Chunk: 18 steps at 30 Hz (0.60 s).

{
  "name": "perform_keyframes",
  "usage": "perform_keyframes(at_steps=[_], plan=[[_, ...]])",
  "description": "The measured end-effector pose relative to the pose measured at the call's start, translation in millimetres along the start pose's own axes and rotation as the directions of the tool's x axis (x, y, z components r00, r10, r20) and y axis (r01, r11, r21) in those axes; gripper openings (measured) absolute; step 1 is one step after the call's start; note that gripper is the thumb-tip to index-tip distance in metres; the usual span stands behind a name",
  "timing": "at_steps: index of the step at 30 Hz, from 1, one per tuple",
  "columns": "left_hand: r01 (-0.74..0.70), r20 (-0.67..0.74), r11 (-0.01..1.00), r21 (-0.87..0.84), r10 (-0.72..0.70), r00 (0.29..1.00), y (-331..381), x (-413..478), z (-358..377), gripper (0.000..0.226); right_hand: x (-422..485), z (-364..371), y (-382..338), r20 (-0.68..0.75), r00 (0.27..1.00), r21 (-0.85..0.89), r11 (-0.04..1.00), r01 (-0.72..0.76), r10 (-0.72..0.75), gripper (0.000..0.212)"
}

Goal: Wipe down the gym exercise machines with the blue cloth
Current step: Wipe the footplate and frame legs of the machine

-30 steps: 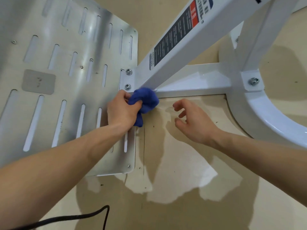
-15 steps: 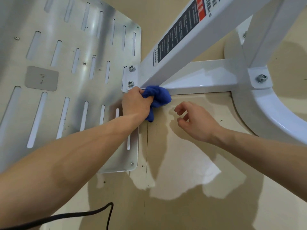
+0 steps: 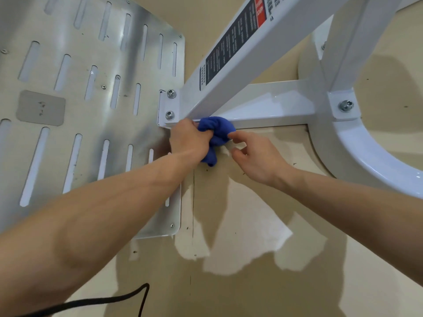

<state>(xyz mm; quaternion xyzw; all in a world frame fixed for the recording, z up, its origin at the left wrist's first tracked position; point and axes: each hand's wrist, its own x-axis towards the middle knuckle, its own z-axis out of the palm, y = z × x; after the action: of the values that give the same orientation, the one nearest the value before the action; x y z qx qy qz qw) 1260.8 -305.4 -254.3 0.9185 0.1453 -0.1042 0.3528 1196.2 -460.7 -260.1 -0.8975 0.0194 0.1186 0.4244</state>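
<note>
**Cloth at the frame joint**

At the centre of the frame, the left hand (image 3: 190,140) clenches the bunched blue cloth (image 3: 216,131) against the white crossbar (image 3: 270,110), just right of 2 bolts (image 3: 169,115); the right hand (image 3: 256,156) is loosely curled and grasps nothing, its index tip at the cloth's right edge; a slotted metal plate (image 3: 91,99) fills the upper left; a black cable (image 3: 114,300) crosses the lower left.

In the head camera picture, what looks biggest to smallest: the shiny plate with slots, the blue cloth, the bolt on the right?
1. shiny plate, by far.
2. blue cloth, bunched up.
3. bolt, clearly the smallest.
</note>
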Motion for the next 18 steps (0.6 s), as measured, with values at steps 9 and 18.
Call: perform_keyframes(at_steps=[9, 18], plan=[[-0.075, 0.083, 0.993, -0.087, 0.083, 0.993, 27.8, -13.9, 40.7, 0.026, 5.8, -9.0, 28.9, -0.081, 0.997, -0.028, 1.0, -0.01, 0.008, 0.058], [-0.096, 0.219, 0.969, -0.228, 0.147, 0.965, 24.3, -22.9, 46.8, 0.018, 14.3, -9.7, 36.4, -0.23, 0.973, -0.159, 0.986, -0.046, 0.009, 0.058]])
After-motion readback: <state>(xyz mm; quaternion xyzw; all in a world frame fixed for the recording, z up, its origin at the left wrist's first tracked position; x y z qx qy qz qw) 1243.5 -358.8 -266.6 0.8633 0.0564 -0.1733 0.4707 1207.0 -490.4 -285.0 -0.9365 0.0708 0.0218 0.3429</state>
